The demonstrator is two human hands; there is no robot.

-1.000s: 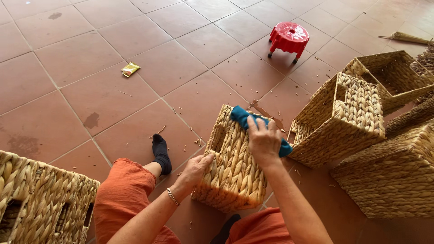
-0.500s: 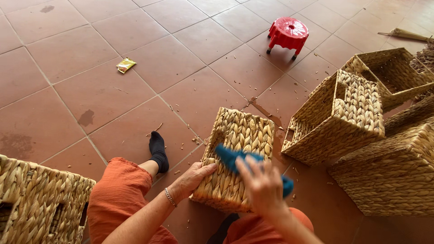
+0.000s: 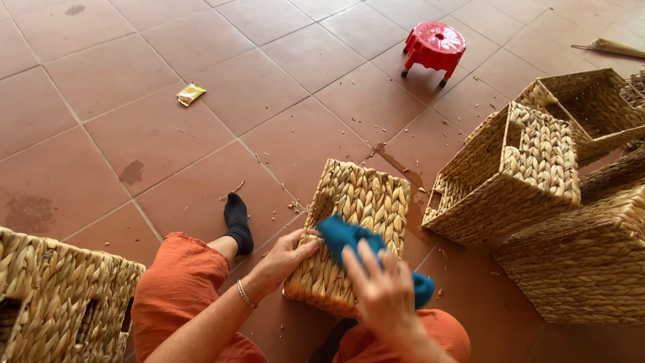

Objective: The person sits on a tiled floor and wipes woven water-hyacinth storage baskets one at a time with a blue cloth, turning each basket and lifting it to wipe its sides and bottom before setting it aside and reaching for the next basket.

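Observation:
A woven straw basket [image 3: 366, 202] lies on its side on the tiled floor between my legs. My left hand [image 3: 285, 259] grips its near left corner, fingers pressed on the weave. My right hand [image 3: 383, 296] holds a blue cloth [image 3: 342, 235] against the basket's near side, close to my body. The cloth bunches under my fingers and a second fold shows at my wrist. I sit in orange trousers with a black sock [image 3: 237, 222] on my left foot.
Several woven baskets [image 3: 537, 161] are piled at the right, another basket [image 3: 54, 302] stands at the lower left. A red plastic stool [image 3: 435, 44] is at the back, a yellow wrapper [image 3: 191, 93] on the tiles, a broom [image 3: 608, 47] top right. Straw scraps litter the floor.
My right hand with the blue cloth has slid from the basket's far top edge down towards me. The left hand has stayed on the near corner.

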